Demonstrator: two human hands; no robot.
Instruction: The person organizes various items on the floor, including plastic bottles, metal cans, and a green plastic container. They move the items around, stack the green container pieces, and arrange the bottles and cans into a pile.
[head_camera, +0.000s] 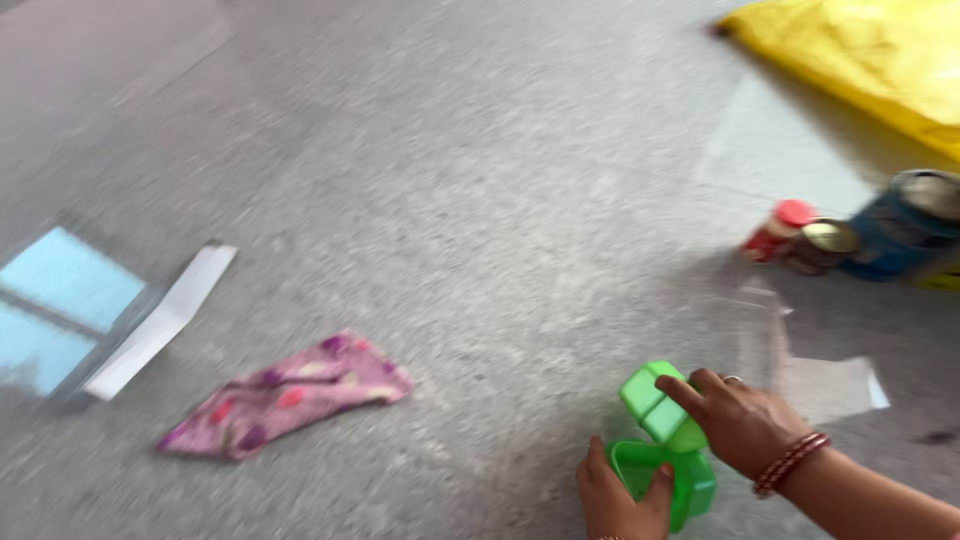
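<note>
A small green plastic box stands on the grey stone floor at the bottom right. My left hand grips its near rim from the left. My right hand, with red bangles on the wrist, holds the green lid tilted up above the box, index finger laid across its top. The frame is blurred.
A pink patterned cloth lies crumpled to the left. A folded white paper lies beside a bright window reflection on the floor. At right stand a red-capped bottle, a small gold-lidded jar and a blue tin; a yellow bag lies behind.
</note>
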